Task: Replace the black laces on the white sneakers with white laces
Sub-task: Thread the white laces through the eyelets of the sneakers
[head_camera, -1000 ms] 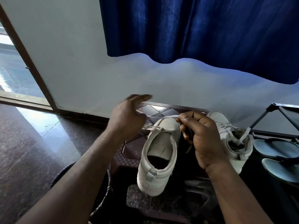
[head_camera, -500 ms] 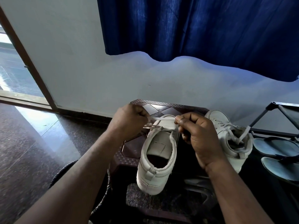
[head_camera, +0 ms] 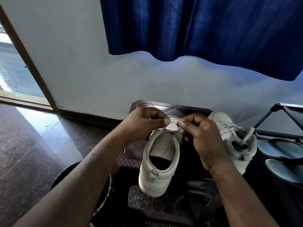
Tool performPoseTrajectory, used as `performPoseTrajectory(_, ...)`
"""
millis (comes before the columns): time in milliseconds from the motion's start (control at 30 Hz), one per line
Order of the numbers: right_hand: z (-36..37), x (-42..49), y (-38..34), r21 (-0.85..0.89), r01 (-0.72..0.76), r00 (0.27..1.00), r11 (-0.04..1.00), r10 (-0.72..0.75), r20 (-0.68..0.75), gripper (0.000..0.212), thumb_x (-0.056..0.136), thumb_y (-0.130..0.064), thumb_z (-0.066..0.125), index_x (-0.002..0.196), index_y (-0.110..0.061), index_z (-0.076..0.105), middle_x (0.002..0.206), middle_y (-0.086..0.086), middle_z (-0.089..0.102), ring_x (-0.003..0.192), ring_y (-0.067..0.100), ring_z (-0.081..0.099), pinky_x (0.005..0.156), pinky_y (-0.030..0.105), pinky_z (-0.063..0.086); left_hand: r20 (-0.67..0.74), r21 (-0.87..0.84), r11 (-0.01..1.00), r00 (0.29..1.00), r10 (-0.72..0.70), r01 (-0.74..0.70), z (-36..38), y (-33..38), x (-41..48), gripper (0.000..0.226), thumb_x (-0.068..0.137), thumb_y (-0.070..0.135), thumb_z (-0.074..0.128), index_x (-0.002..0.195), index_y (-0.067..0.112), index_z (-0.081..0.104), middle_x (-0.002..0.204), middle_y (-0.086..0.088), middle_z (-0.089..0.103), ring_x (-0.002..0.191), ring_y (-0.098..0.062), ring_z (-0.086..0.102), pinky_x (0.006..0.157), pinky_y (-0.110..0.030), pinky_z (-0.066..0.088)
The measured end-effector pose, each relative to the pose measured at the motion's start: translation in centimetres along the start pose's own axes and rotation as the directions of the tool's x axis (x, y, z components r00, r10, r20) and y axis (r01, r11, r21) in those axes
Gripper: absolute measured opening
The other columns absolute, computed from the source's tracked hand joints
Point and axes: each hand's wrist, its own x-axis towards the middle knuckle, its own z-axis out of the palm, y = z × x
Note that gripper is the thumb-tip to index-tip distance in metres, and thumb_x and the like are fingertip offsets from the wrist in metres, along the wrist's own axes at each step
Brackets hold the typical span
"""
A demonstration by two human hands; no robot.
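Hands draw together above the toe of the near sneaker (head_camera: pixel 160 159), which lies heel toward the camera on a dark stool (head_camera: pixel 131 154); half a second ago the white lace (head_camera: pixel 158 129) ran taut between them, and now the fingertips almost meet. Both forearms reach forward from the bottom of the view, the left hand (head_camera: pixel 142 123) and right hand (head_camera: pixel 203 140) curled, thumb against forefinger, each pinching the white lace near the front eyelets, though little of it shows. The second sneaker (head_camera: pixel 229 128), laced in white, sits just beyond the right hand.
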Motion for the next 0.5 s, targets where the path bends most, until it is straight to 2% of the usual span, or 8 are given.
performPoseTrajectory(67,0.3,-0.1,0.1,-0.058,0.016,1.000,0.998,-0.016,0.000,0.014,0.092,-0.011,0.073,0.078,-0.008,0.073,0.065,0.003,0.066,0.061,0.012,0.055,0.060,0.026,0.046,0.060,-0.053,0.998,0.998,0.029,-0.026,0.6,0.2,-0.2,0.026,0.082,0.043,0.080,0.096,0.021,0.081,0.098,-0.014,0.078,0.086,-0.018,0.066,0.085,-0.044,0.053)
performPoseTrajectory(133,0.4,-0.1,0.2,-0.098,0.025,1.000,0.995,-0.026,-0.015,0.016,0.091,-0.013,0.075,0.076,-0.010,0.073,0.064,0.002,0.067,0.061,0.012,0.058,0.062,0.029,0.047,0.036,-0.061,0.997,0.998,0.051,-0.049,1.0,0.5,-0.2,0.017,0.085,0.036,0.080,0.092,0.021,0.081,0.095,-0.010,0.079,0.085,-0.016,0.067,0.086,-0.042,0.052)
performPoseTrajectory(233,0.3,-0.2,0.0,-0.051,0.017,0.999,0.999,-0.018,-0.027,0.020,0.086,-0.019,0.083,0.075,-0.007,0.071,0.063,0.005,0.067,0.057,0.012,0.057,0.057,0.026,0.049,-0.012,-0.059,0.998,1.000,0.014,-0.015,1.0,0.6,-0.2,0.021,0.078,0.041,0.080,0.085,0.021,0.079,0.084,-0.012,0.075,0.075,-0.022,0.059,0.073,-0.042,0.047)
performPoseTrajectory(333,-0.1,-0.4,-0.4,-0.005,-0.009,1.000,1.000,0.009,-0.007,0.023,0.084,-0.024,0.084,0.077,-0.007,0.071,0.067,0.007,0.068,0.059,0.011,0.059,0.058,0.023,0.051,-0.058,-0.072,0.995,0.995,-0.078,0.074,0.8,0.7,-0.1,0.016,0.081,0.035,0.082,0.078,0.020,0.077,0.067,-0.003,0.064,0.061,-0.017,0.049,0.061,-0.033,0.040)
performPoseTrajectory(400,-0.5,-0.8,-0.8,-0.135,-0.029,0.996,0.990,0.040,0.075,0.035,0.079,-0.050,0.084,0.082,-0.017,0.073,0.076,0.004,0.072,0.066,0.010,0.063,0.063,0.023,0.050,-0.098,-0.031,0.994,0.990,-0.104,0.101,1.0,0.8,-0.1,0.011,0.087,0.023,0.078,0.076,0.020,0.078,0.064,-0.002,0.064,0.059,-0.016,0.050,0.060,-0.032,0.043)
performPoseTrajectory(433,-0.6,-1.0,-1.0,-0.245,-0.036,0.989,0.969,0.069,0.128,0.047,0.071,-0.066,0.082,0.087,-0.023,0.073,0.082,-0.001,0.073,0.070,0.008,0.064,0.066,0.023,0.049,-0.120,0.017,0.994,0.988,-0.102,0.105,1.1,0.8,-0.1,0.011,0.086,0.018,0.076,0.076,0.018,0.079,0.067,-0.006,0.068,0.062,-0.015,0.054,0.063,-0.034,0.046)
performPoseTrajectory(467,-0.7,-1.2,-1.2,-0.369,-0.037,0.980,0.929,0.107,0.170,0.056,0.061,-0.075,0.080,0.092,-0.029,0.071,0.088,-0.005,0.073,0.076,0.005,0.066,0.069,0.022,0.049,-0.133,0.070,0.991,0.986,-0.101,0.111,1.3,0.9,-0.1,0.009,0.085,0.017,0.076,0.076,0.017,0.079,0.071,-0.008,0.073,0.065,-0.013,0.058,0.065,-0.036,0.050)
performPoseTrajectory(500,-0.5,-1.4,-1.4,-0.481,-0.026,0.971,0.877,0.136,0.196,0.061,0.057,-0.077,0.083,0.097,-0.034,0.067,0.093,-0.009,0.071,0.081,0.003,0.066,0.072,0.021,0.049,-0.139,0.116,0.986,0.985,-0.105,0.121,1.3,0.9,-0.1,0.009,0.083,0.019,0.079,0.075,0.015,0.079,0.075,-0.008,0.075,0.067,-0.011,0.060,0.068,-0.037,0.054)
